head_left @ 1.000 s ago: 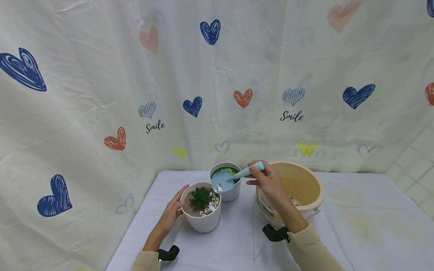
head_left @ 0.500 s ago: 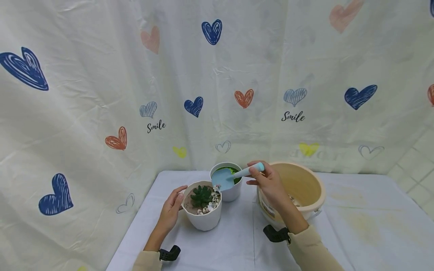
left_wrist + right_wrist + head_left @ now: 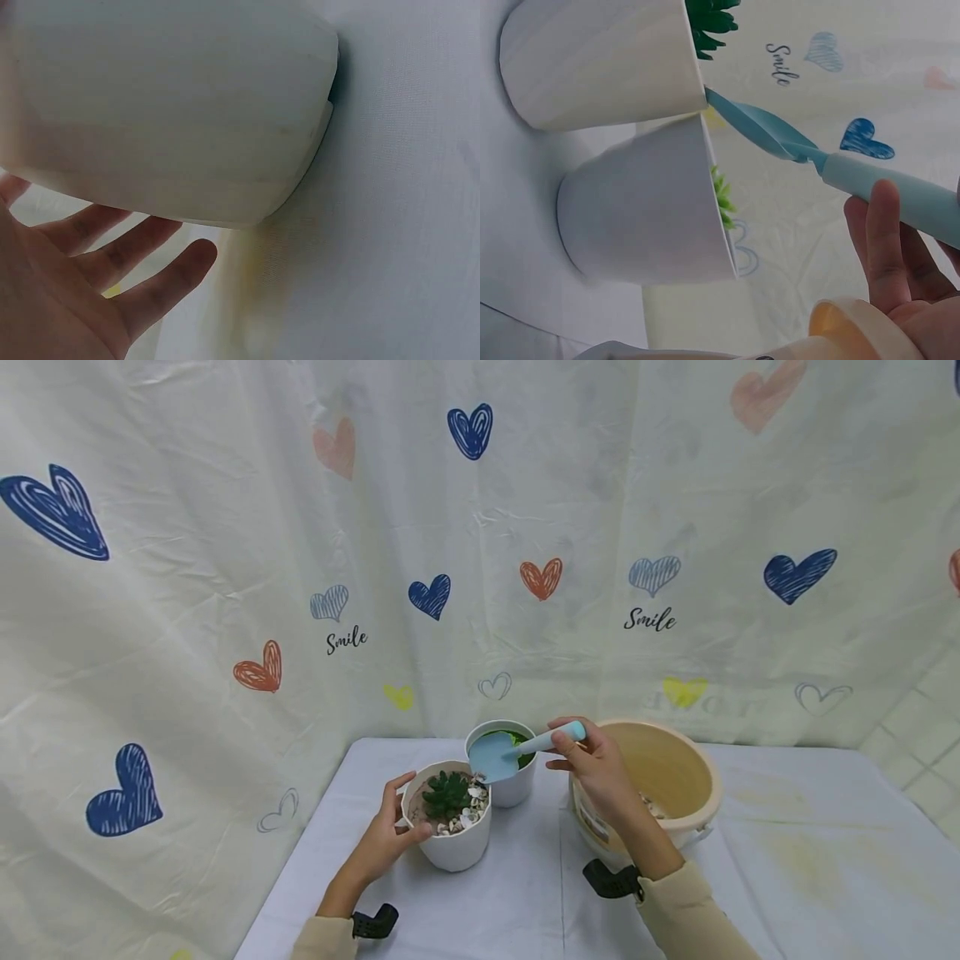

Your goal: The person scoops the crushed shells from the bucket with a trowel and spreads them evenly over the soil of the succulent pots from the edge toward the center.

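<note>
In the head view, a white flower pot [image 3: 453, 847] holds a dark green succulent [image 3: 447, 795] and whitish pebbles [image 3: 467, 818] along its right side. My left hand [image 3: 382, 839] holds this pot from the left, thumb at the near side and fingers round the far side. In the left wrist view the little finger stands apart from the wall. My right hand [image 3: 600, 767] grips the handle of a light blue toy shovel [image 3: 495, 758]. The shovel's tip meets the pot's right rim, blade sloping down, as the right wrist view also shows. A few pebbles lie at its tip.
Behind the shovel stands a second white pot [image 3: 512, 792] with a bright green plant. A beige bucket [image 3: 708, 793] with some pebbles inside is to the right, under my right forearm. White cloth [image 3: 795, 877] covers the table; a heart-printed curtain [image 3: 562, 485] hangs behind.
Pebbles on the shovel's blade have slid off its tip into the pot. My left thumb lifted off the rim and now lies lower on the pot's near side. The right hand barely moved.
</note>
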The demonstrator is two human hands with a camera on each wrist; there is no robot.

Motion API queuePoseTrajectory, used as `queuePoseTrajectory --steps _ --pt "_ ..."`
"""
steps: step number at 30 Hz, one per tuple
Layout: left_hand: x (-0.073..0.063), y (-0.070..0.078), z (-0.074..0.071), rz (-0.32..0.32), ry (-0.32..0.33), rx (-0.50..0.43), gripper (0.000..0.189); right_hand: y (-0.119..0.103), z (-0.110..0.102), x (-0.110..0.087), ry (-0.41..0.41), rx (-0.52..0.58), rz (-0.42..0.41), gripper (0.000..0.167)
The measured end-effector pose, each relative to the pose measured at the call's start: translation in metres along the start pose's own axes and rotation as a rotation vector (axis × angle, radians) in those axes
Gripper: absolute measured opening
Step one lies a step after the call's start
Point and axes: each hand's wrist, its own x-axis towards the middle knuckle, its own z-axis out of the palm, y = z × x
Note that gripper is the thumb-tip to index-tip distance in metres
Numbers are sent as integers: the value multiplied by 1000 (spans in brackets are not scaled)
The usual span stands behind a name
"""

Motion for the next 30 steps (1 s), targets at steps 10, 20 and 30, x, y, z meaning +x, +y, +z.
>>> queuePoseTrajectory --steps 10,20,30 --pt "0 0 -2 3 -36 -119 85 -1 0 0 -20 -21 2 26" --pt "0 1 -6 30 -50 -147 76 0 0 0 -34 -37 -12 26" --pt "1 -3 -6 11 -79 -211 68 2 -1 -2 -72 -57 -43 40"
